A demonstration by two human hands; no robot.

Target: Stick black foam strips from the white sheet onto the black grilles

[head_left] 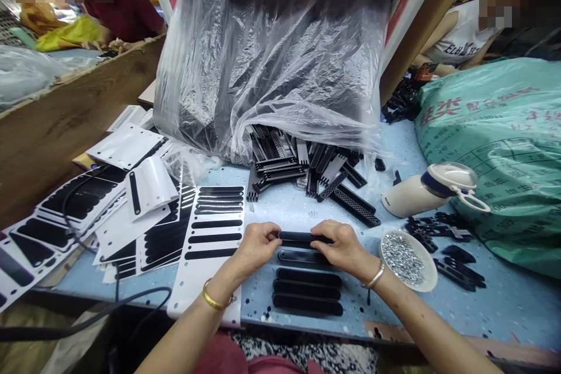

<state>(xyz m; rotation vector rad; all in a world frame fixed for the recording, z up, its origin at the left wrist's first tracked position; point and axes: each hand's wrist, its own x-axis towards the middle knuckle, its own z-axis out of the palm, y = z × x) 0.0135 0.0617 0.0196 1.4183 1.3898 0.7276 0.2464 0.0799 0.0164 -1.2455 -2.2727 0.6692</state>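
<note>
Both of my hands hold a long black strip (pixel 298 237) level above the blue table (pixel 263 210). My left hand (pixel 262 241) pinches its left end, and my right hand (pixel 336 241) has its fingers closed on the right end. Just below lies another black strip (pixel 304 259), and nearer the table's front edge several black strips (pixel 307 293) lie in a row one behind another. Left of my left hand is a white sheet (pixel 205 280) bearing black strip-shaped stickers (pixel 217 238).
A plastic bag (pixel 280 64) spills black parts (pixel 280 169) at the back. On the right are a bowl of small metal pieces (pixel 403 260), a bottle (pixel 407 191), loose black parts (pixel 458 269) and a green sack (pixel 495 158). Sticker sheets (pixel 162 239) and a cable lie left.
</note>
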